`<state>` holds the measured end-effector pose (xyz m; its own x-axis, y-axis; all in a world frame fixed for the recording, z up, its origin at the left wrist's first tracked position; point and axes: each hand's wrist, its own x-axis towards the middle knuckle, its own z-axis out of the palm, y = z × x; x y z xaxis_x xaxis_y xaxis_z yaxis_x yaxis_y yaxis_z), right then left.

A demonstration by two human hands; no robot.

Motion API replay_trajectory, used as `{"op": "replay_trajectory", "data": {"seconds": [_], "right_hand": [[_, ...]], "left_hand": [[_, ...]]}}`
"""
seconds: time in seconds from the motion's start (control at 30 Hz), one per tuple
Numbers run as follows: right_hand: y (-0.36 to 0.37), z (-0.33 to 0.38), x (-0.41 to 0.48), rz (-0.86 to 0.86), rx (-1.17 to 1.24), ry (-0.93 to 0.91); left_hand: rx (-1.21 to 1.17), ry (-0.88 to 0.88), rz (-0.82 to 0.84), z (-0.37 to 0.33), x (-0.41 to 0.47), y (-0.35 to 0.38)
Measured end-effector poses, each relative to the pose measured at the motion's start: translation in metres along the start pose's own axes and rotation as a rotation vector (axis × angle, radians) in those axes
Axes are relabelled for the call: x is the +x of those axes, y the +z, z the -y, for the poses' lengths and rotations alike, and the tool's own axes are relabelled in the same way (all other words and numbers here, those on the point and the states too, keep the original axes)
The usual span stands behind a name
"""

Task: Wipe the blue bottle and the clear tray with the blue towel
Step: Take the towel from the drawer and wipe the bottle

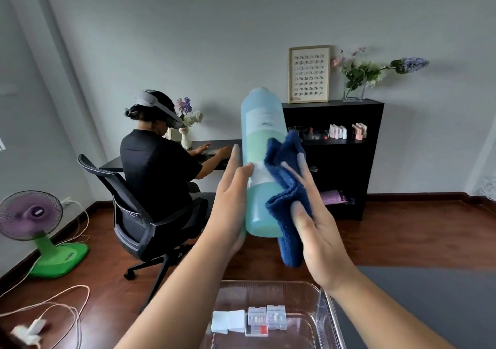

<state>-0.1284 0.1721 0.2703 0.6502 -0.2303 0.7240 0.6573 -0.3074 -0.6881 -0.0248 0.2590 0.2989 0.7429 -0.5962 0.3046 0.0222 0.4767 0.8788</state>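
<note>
Just then my left hand [230,201] gripped the upright blue bottle [264,139] from its left, my open right hand [319,230] pressing the blue towel [284,187] against its right.

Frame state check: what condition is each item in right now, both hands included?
blue bottle: lifted above the tray, roughly upright.
blue towel: bunched, pressed against the bottle's right side.
left hand: holds the bottle, thumb on its front.
right hand: fingers straight, presses the towel to the bottle.
clear tray: below the hands, untouched, small boxes inside.
fan: standing on the floor; cannot tell if running.
</note>
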Motion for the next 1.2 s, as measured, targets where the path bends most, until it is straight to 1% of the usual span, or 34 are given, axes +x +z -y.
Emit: {"op": "replay_trajectory", "data": {"seconds": [0.1, 0.17, 0.23, 0.27, 0.33, 0.4, 0.47, 0.5, 0.57, 0.63, 0.67, 0.77, 0.87, 0.97, 1.07, 1.2], "right_hand": [[-0.008, 0.009, 0.021, 0.017, -0.205, -0.087], [-0.013, 0.012, 0.033, 0.062, -0.168, -0.052], [-0.015, 0.012, 0.041, 0.086, -0.074, 0.023], [-0.012, 0.012, 0.041, 0.085, -0.068, 0.031], [-0.006, 0.006, 0.033, 0.077, -0.110, -0.028], [-0.003, -0.004, 0.020, 0.066, -0.213, -0.144], [-0.004, -0.013, 0.008, 0.034, -0.263, -0.234], [-0.004, -0.015, 0.004, 0.001, -0.242, -0.248], [-0.001, -0.015, 0.002, -0.083, -0.128, -0.213], [0.003, -0.009, 0.007, -0.135, 0.026, -0.104], [0.002, -0.005, 0.013, -0.147, 0.077, -0.038], [-0.010, 0.009, 0.034, -0.092, 0.137, 0.132], [-0.018, 0.015, 0.051, -0.020, 0.131, 0.210], [-0.018, 0.016, 0.052, 0.025, 0.100, 0.178], [-0.012, 0.003, 0.029, 0.060, 0.034, 0.129], [-0.008, -0.012, 0.000, 0.077, 0.025, 0.100]], "left_hand": [[-0.014, -0.055, 0.086, -0.006, -0.003, 0.005], [-0.056, 0.004, 0.131, -0.003, -0.005, 0.009], [-0.122, 0.074, 0.143, 0.001, -0.009, 0.011], [-0.162, 0.081, 0.142, 0.000, -0.010, 0.011], [-0.223, 0.035, 0.114, -0.004, -0.009, 0.009], [-0.258, -0.034, 0.058, -0.009, -0.006, 0.007], [-0.302, -0.018, 0.069, -0.009, -0.006, 0.007], [-0.311, -0.005, 0.082, -0.007, -0.006, 0.007], [-0.339, -0.035, 0.095, -0.004, -0.007, 0.009], [-0.368, -0.118, 0.105, -0.002, -0.008, 0.009], [-0.363, -0.132, 0.114, -0.002, -0.007, 0.009], [-0.257, -0.096, 0.163, -0.006, -0.004, 0.005], [-0.241, -0.122, 0.142, -0.006, -0.007, 0.010], [-0.222, -0.058, 0.136, 0.000, -0.012, 0.012], [-0.187, 0.012, 0.159, 0.004, -0.017, 0.009], [-0.177, -0.009, 0.178, 0.010, -0.022, -0.001]]}}
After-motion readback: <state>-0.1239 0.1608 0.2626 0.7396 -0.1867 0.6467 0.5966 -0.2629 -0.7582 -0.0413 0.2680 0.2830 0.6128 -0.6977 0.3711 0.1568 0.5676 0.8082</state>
